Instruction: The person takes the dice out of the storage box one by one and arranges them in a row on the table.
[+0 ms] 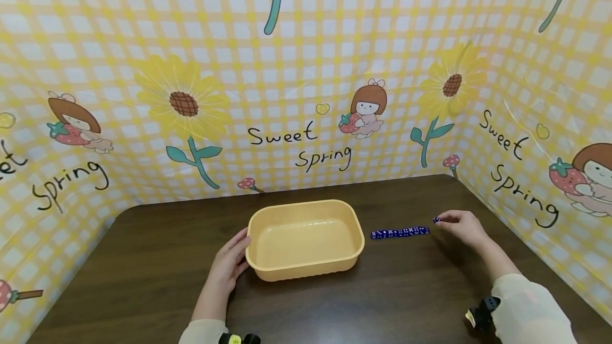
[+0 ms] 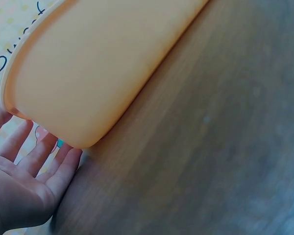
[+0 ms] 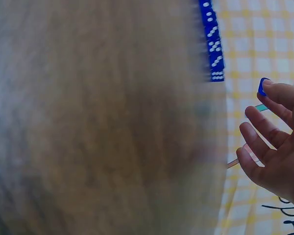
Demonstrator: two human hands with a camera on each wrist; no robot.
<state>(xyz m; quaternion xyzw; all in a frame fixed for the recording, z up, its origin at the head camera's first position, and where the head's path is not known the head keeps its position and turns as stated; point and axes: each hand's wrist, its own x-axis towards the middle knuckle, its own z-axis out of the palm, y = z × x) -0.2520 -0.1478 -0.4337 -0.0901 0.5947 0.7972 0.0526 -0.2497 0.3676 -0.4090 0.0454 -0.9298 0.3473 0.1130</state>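
Observation:
A yellow plastic basin (image 1: 306, 269) sits on the dark wooden table. My left hand (image 1: 227, 263) is at its left end, fingers extended with the tips against the outer wall (image 2: 78, 93). To the right of the basin lies a straight row of blue dice (image 1: 400, 233) with white pips, set side by side. Just beyond the row's right end, my right hand (image 1: 461, 228) pinches a single blue die (image 1: 436, 220) between thumb and index finger. In the right wrist view that die (image 3: 262, 87) shows at the fingertips, and the other fingers are spread loosely.
A yellow checked cloth (image 1: 287, 94) with printed flowers and lettering hangs behind and beside the table (image 1: 334, 307). Black wrist devices (image 1: 483, 313) are strapped near both sleeves.

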